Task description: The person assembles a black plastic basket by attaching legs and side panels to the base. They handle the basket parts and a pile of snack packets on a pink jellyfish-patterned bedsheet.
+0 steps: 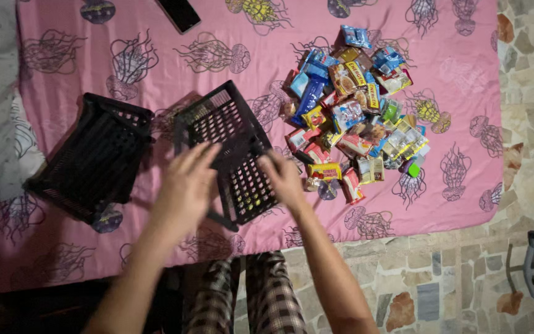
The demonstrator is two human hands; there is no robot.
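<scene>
I have both hands on the black slotted plastic basket (233, 154), tilted over the pink patterned cloth (63, 68): left hand (183, 188) spread against it, right hand (285, 179) gripping its right edge. I'd judge it needs setting flat next.

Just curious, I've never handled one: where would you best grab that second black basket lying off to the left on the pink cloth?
Probably by its rim. The left basket lies tilted on the pink cloth, its open mouth facing up and right, so coming from above onto the top-right edge looks easiest. Both the left hand and right hand are on the other basket.
</scene>
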